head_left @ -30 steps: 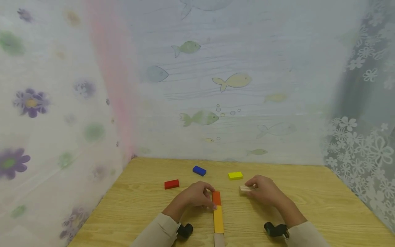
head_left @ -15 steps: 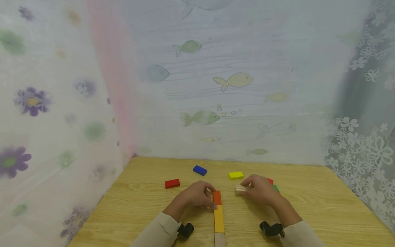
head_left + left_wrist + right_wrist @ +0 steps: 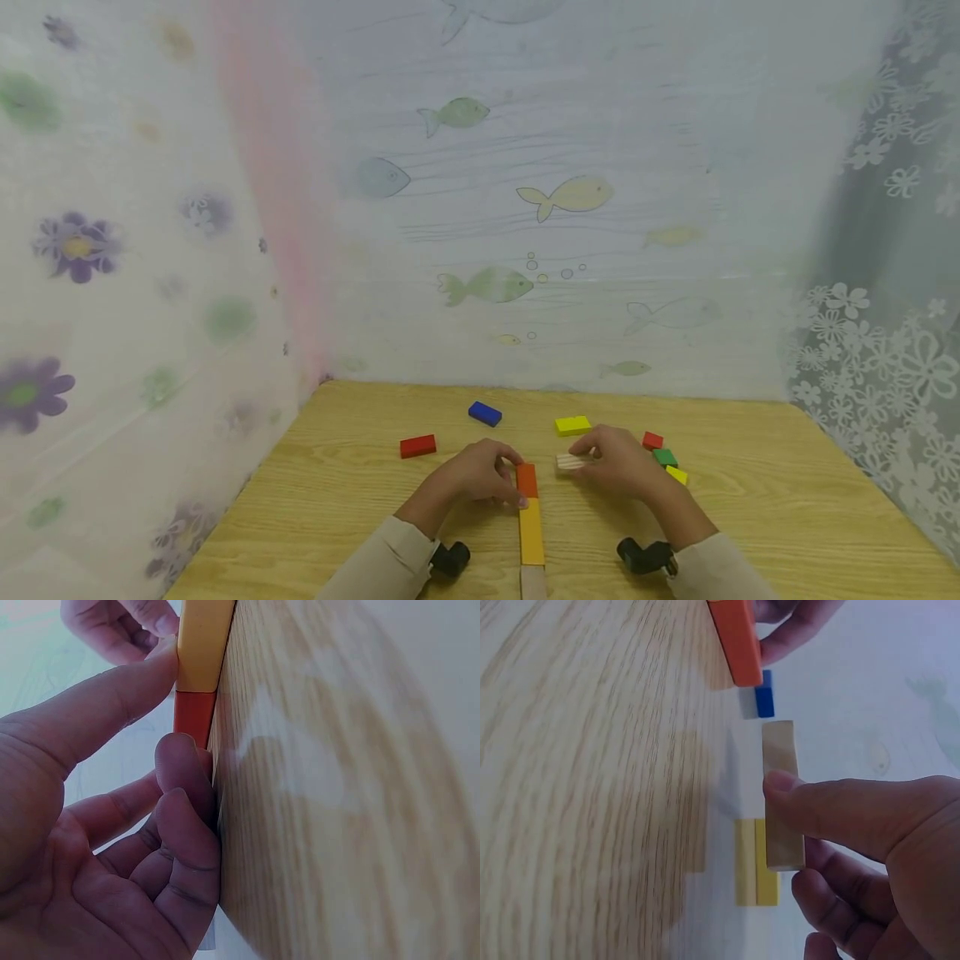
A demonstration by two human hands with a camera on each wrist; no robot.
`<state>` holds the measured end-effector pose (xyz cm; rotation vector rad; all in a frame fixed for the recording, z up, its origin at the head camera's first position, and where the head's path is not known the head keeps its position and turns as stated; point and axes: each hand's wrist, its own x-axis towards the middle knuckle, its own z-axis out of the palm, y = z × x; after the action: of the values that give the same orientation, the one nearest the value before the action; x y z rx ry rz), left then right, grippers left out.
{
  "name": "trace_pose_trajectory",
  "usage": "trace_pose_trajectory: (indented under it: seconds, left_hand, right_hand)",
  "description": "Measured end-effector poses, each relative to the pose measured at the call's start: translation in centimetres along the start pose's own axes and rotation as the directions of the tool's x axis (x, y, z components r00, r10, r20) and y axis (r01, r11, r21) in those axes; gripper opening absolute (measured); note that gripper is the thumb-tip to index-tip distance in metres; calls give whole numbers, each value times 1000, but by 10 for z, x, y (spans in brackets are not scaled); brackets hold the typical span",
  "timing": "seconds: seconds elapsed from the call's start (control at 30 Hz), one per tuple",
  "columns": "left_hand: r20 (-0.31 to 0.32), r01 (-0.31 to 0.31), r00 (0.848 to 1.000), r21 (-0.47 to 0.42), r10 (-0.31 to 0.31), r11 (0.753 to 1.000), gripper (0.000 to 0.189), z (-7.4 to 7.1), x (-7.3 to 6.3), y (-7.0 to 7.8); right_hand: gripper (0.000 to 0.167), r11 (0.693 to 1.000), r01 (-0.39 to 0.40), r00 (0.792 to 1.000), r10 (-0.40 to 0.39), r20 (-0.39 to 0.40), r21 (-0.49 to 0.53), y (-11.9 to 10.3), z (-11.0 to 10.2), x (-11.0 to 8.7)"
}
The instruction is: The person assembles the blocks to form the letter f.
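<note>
In the head view, a row of blocks runs away from the person: a plain wooden block (image 3: 533,583), an amber block (image 3: 531,535) and an orange block (image 3: 527,481). My left hand (image 3: 476,473) steadies the row's far part, thumb against the amber block's side (image 3: 204,645) and index finger by the far end of the orange block (image 3: 193,714). To the right, my right hand (image 3: 622,467) pinches a second plain wooden block (image 3: 569,462) between thumb and fingers. The right wrist view shows this wooden block (image 3: 780,750) apart from the orange block (image 3: 739,645).
Beyond the hands lie a red block (image 3: 417,447), a blue block (image 3: 485,414) and a yellow block (image 3: 573,427). Small red (image 3: 652,440), green (image 3: 664,457) and yellow (image 3: 677,474) blocks lie beside the right hand. A patterned curtain (image 3: 562,333) borders the wooden table (image 3: 300,517).
My right hand has moved left with the wooden block, nearer to the row. This uncovers the small red, green and yellow blocks. The left hand keeps its place.
</note>
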<state>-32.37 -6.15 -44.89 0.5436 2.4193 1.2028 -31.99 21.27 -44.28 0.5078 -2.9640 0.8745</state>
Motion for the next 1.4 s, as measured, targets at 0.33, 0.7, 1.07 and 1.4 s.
trace_pose_trajectory:
  seconds: [0.33, 0.7, 1.07, 1.4]
  left_hand:
    - [-3, 1, 1000, 12, -1, 1000, 57, 0, 1, -2]
    - [2, -1, 1000, 8, 1, 1000, 58, -2, -2, -1]
    - [-1, -4, 1000, 21, 4, 1000, 57, -1, 2, -3]
    - [-6, -4, 1000, 23, 4, 1000, 57, 0, 1, -3]
  right_hand:
    - [25, 1000, 10, 1000, -11, 10, 28, -4, 4, 1]
    - [25, 996, 35, 999, -37, 18, 78, -5, 13, 3]
    - [25, 996, 39, 999, -42, 31, 83, -9, 19, 2]
    - [23, 995, 23, 999, -26, 33, 95, -14, 22, 1]
